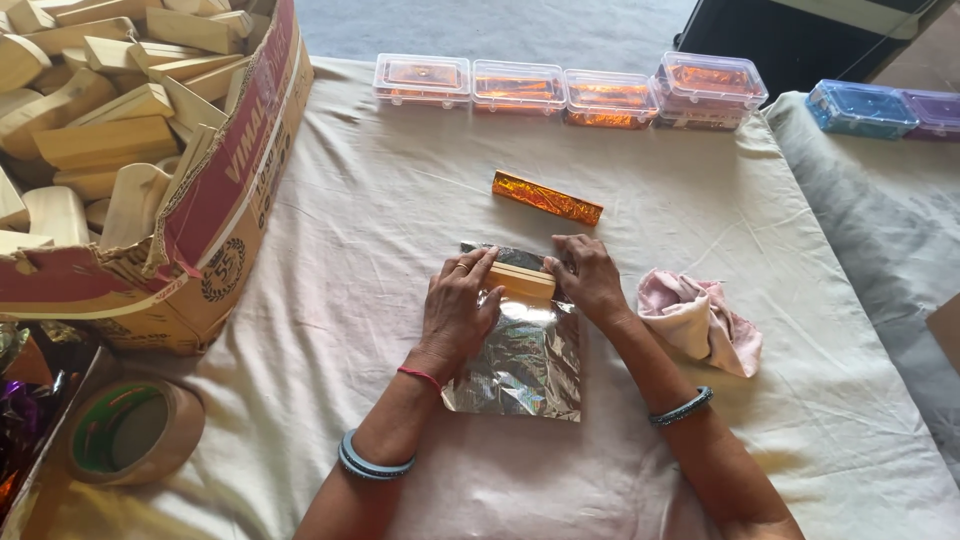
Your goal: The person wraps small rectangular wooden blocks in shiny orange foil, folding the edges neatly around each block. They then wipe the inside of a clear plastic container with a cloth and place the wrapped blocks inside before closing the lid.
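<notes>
At the far end of the silver foil sheet [520,360], both hands clamp a pale wooden block [522,281] — the left hand [458,312] on its near-left end, the right hand [585,277] on its right end — seemingly pinning it square across the foil's width. It looks smooth, oblong and bare, while just beyond the foil lies a similar bar wrapped in orange foil [546,198].

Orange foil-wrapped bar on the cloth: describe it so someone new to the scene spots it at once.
Start at the cream cloth-covered table and find the two hands pressing a bare wooden block onto a silver foil sheet. Just beyond them, short of the row of clear plastic boxes, lies the orange foil-wrapped bar. It alone is a loose, fully wrapped, shiny orange stick, lying slantwise.
</notes>
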